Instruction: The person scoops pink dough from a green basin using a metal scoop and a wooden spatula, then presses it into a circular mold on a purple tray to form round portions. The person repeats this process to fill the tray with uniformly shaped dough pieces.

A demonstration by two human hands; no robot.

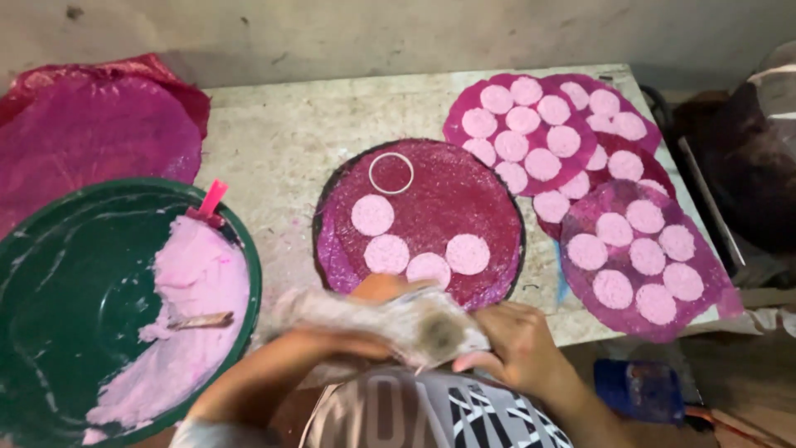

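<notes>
Cloth (398,319) in both hands, table edge (580,328)

Round sheet (448,195) at table centre: magenta plastic film, wet-glossy, wrinkled. Pink discs (372,215) on it: grainy matt paste. Ring (390,172) above them: thin, pale, smooth; material unclear. Table (282,141) under the sheet: rough, speckled, stone-like, matt. Basin (75,290) left of the sheet: green, glossy plastic, smeared with soft pink dough (195,286). Cloth (398,319) below the sheet: dingy, crumpled fabric.
</notes>
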